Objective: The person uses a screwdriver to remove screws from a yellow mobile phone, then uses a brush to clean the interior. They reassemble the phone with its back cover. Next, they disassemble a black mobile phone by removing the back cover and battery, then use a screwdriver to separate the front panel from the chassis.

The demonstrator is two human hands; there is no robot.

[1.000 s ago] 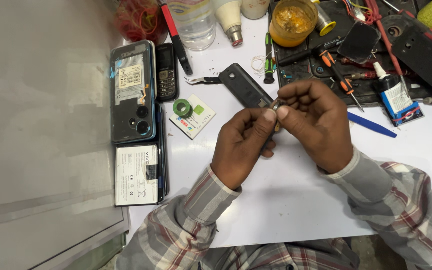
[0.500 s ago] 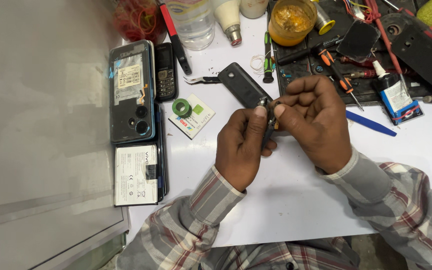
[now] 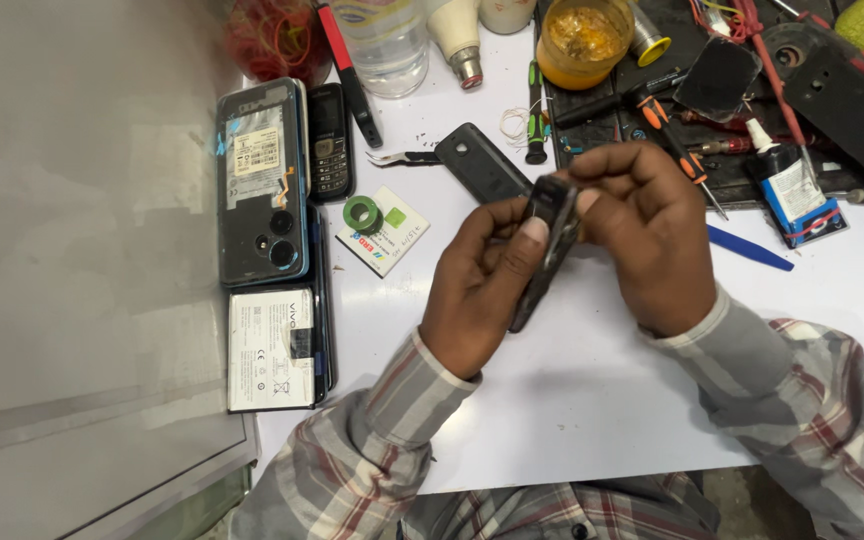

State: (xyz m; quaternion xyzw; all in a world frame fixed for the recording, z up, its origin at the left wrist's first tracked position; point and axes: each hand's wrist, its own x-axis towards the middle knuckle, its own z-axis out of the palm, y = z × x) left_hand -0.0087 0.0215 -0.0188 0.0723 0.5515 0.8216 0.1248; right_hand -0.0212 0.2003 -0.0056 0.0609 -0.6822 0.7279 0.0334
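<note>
A slim black plastic phone body [image 3: 544, 250] is being held edge-up above the white tabletop [image 3: 572, 400], left hand [image 3: 477, 290] gripping its lower length, right hand [image 3: 647, 235] pinching its top, seemingly for inspection; just beyond the grip, a black back cover [image 3: 480, 160] is lying.

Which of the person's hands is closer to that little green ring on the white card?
Left. The left hand is just right of the green ring; the right hand is farther right, beyond the dark phone part both hold.

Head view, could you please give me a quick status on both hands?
Left hand and right hand both gripping a slim black phone part, held edge-on above the white table. Black back cover lying just behind. Nothing in between.
</note>
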